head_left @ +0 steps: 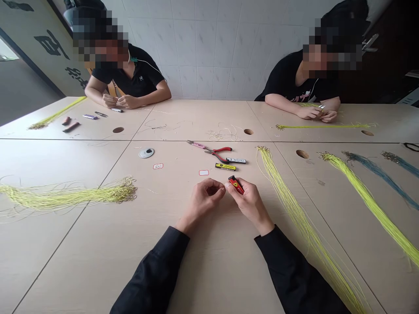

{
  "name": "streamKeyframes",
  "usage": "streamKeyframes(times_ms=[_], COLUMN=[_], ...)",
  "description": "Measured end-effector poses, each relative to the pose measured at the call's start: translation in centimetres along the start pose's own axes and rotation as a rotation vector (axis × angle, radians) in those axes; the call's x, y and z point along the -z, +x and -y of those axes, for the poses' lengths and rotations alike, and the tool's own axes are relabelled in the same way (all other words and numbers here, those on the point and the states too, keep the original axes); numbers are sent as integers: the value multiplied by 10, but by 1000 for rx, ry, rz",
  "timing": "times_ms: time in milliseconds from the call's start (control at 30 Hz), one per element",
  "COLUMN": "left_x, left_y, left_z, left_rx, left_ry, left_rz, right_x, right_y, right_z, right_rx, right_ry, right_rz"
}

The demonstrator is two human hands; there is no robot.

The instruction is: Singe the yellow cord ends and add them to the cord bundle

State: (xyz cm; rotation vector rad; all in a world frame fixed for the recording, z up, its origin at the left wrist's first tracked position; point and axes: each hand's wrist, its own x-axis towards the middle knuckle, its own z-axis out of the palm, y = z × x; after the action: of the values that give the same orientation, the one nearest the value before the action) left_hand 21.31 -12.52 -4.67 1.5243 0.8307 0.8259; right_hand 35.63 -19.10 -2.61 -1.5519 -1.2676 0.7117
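My right hand (249, 198) is closed around a red lighter (236, 185) with a black top, held at a tilt above the table. Beside it, my left hand (208, 195) has its thumb and index finger pinched together, and whatever they hold is too small to make out. The fingertips of both hands nearly meet. Just beyond them lie a yellow lighter (225, 167), a white and black lighter (236, 161), red-handled pliers (218, 153) and pink-handled tweezers or snips (197, 144).
Yellow cord bundles lie at the left (65, 196) and right (288, 200), with another yellow bundle (366, 192) and blue bundles (381, 172) farther right. A round white disc (146, 153) sits behind. Two people work across the table (183, 126).
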Motion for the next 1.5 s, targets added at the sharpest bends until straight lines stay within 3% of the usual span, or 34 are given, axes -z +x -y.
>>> streamKeyframes(times_ms=[500,967,1333,1500], left_x=[3,2,1,-1], left_y=[2,-1,-2,0], left_z=[2,1,-4,-4], left_rx=[8,-98,-97,-73], left_ry=[-44,27,27,39], left_rz=[-28,5,24,-48], right_x=[-2,1,1,-1], right_y=[3,2,2,2], right_z=[-10,-5,-8,-12], right_rx=[-53,-132,-167,-157], right_ry=[165,-177,-111,-11], right_rz=[33,9,18,-10])
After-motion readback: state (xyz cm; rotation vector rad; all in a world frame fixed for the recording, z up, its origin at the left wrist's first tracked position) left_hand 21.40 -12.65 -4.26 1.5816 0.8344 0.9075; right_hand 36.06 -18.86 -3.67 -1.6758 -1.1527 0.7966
